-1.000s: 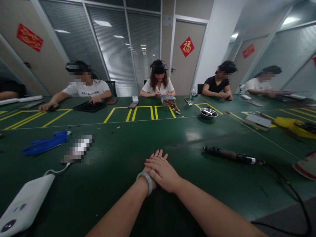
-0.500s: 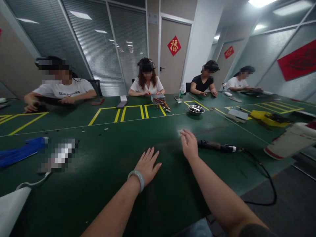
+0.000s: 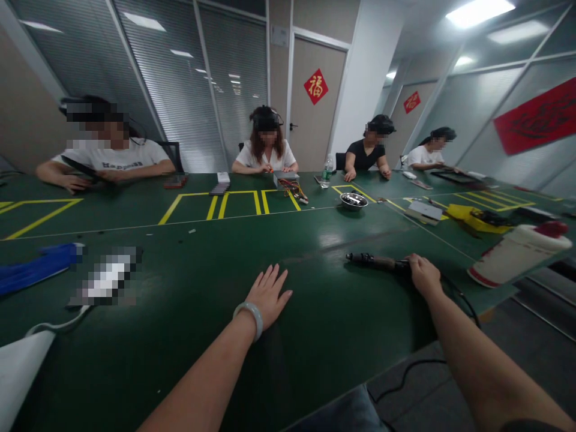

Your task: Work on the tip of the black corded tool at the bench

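My left hand (image 3: 266, 297), with a pale bangle at the wrist, lies palm down on the green table (image 3: 315, 336), fingers spread and holding nothing. Farther right, my right hand (image 3: 425, 277) is closed around the rear end of a black electric screwdriver (image 3: 382, 263), where its cord comes out. The screwdriver lies along the tabletop, its tip pointing left. From behind my hand the black cord (image 3: 465, 303) runs down over the table's edge.
A white cup (image 3: 513, 255) stands right of my right hand. To the left are a phone (image 3: 108, 276) on a white cable and a blue strap-like item (image 3: 38, 268). A metal bowl (image 3: 353, 201) and a plastic bottle (image 3: 326, 173) stand ahead. Several people sit across the table.
My right hand has moved right, from beside the screwdriver's tip to its rear end, and closed on it. My left hand stays flat in place. The view has shifted slightly.
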### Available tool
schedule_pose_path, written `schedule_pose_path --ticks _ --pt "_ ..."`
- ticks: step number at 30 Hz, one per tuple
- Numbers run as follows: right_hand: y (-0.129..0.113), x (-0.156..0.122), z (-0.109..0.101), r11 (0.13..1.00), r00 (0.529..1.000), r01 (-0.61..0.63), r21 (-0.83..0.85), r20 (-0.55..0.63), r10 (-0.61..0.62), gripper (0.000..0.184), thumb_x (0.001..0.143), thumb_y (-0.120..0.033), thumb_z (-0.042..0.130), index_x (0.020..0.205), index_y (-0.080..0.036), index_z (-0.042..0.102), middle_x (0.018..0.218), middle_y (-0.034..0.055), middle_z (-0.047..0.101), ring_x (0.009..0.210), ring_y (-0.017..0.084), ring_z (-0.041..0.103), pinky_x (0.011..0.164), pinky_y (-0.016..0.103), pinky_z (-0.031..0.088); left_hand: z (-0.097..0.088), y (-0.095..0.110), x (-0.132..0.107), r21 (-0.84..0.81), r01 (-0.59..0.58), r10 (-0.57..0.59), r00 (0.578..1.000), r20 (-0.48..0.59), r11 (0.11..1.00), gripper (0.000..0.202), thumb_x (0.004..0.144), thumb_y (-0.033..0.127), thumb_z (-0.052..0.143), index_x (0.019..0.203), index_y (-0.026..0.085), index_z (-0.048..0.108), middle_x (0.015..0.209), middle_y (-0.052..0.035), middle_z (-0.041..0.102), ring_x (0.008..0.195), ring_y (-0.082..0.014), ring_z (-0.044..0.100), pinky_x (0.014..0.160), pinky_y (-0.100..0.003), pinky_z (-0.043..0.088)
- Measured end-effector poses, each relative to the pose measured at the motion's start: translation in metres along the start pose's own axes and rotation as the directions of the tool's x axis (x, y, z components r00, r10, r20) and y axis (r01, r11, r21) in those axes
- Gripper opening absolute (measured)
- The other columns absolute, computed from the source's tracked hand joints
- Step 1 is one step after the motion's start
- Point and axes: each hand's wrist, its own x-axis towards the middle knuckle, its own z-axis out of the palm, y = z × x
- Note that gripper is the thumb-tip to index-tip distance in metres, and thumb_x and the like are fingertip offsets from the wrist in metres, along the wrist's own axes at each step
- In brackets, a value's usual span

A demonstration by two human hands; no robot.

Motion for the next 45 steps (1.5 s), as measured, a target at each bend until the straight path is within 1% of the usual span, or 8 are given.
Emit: schedule_pose_path --ticks 8,14,18,22,25,31,40,45 --pt "-0.055 -0.017 0.004 0.975 0.975 0.178 0.131 0.109 -0.193 0.051 0.094 -0.041 0.019 0.09 -0.02 0.065 0.095 0.011 0.061 0.092 0.024 0.054 0.083 0.039 0.04 -0.001 0.004 0.0 -0.049 0.057 -0.06 0.996 -0.059 0.997 0.074 0.093 0.062 0.022 0.15 0.021 0.002 0.157 -0.0064 0.006 0.143 -0.0257 0.01 0.115 -0.047 0.015" --pt "-0.192 -0.079 0.031 0.878 0.871 0.383 0.288 0.205 -0.447 0.055 0.098 -0.042 0.011 0.104 -0.025 0.063 0.099 0.0055 0.059 0.096 0.021 0.053 0.089 0.04 0.039 -0.025 0.026 -0.002 -0.031 -0.058 0.048 0.968 -0.246 0.998 0.088 0.086 0.062 0.044 0.15 0.021 0.001 0.157 -0.0039 0.003 0.144 -0.0244 0.004 0.117 -0.046 0.008" --pt "-0.286 -0.132 0.056 0.785 0.763 0.482 0.39 0.254 -0.595 0.053 0.099 -0.043 0.01 0.115 -0.025 0.057 0.109 0.0047 0.057 0.105 0.02 0.051 0.095 0.04 0.037 -0.031 0.027 -0.002 -0.001 -0.152 0.147 0.954 -0.26 0.988 0.078 0.081 0.038 0.06 0.147 0.023 0.022 0.154 -0.0025 0.022 0.142 -0.022 0.017 0.117 -0.041 0.011" --pt "-0.332 -0.156 0.063 0.718 0.693 0.512 0.471 0.267 -0.669 0.049 0.1 -0.042 0.012 0.126 -0.021 0.047 0.117 0.0092 0.054 0.115 0.021 0.047 0.099 0.039 0.034 -0.031 0.013 -0.003 -0.049 -0.04 0.026 0.966 -0.259 0.998 0.07 0.079 0.021 0.06 0.143 0.023 0.032 0.149 -0.0044 0.035 0.131 -0.0218 0.038 0.111 -0.038 0.028" --pt "-0.329 -0.159 0.046 0.691 0.697 0.543 0.477 0.202 -0.688 0.043 0.097 -0.045 0.031 0.133 -0.022 0.039 0.123 0.0096 0.05 0.119 0.021 0.044 0.101 0.039 0.033 -0.032 0.007 -0.004 -0.048 -0.003 -0.01 0.961 -0.275 0.999 0.068 0.082 0.02 0.058 0.144 0.029 0.029 0.147 -0.0026 0.037 0.124 -0.022 0.046 0.102 -0.038 0.037" --pt "-0.264 -0.172 0.011 0.854 0.848 0.518 0.041 0.111 -0.519 0.031 0.088 -0.036 0.054 0.114 -0.02 0.051 0.11 0.0129 0.051 0.104 0.03 0.05 0.088 0.045 0.039 -0.029 0.011 0.003 -0.027 -0.053 0.044 0.959 -0.282 0.998 0.058 0.083 0.038 0.065 0.136 0.034 0.041 0.133 -0.0016 0.053 0.119 -0.0235 0.049 0.1 -0.041 0.035" --pt "-0.218 -0.082 0.019 0.699 0.592 0.59 0.404 0.372 -0.715 0.022 0.094 -0.036 0.043 0.089 -0.022 0.059 0.093 0.0015 0.055 0.08 0.014 0.055 0.074 0.027 0.042 -0.039 0.02 0.001 -0.03 -0.129 0.117 0.96 -0.254 0.991 0.021 0.085 0.034 0.06 0.106 0.028 0.062 0.101 -0.001 0.062 0.095 -0.0202 0.056 0.086 -0.036 0.04" --pt "-0.248 -0.057 0.041 0.727 0.693 0.522 0.447 0.275 -0.667 0.033 0.094 -0.039 0.04 0.078 -0.02 0.061 0.083 0.0014 0.059 0.08 0.015 0.054 0.075 0.027 0.041 -0.045 0.027 -0.005 -0.006 -0.131 0.126 0.962 -0.244 0.991 0.019 0.083 0.029 0.06 0.102 0.026 0.061 0.099 -0.0014 0.06 0.094 -0.0195 0.056 0.087 -0.036 0.04"
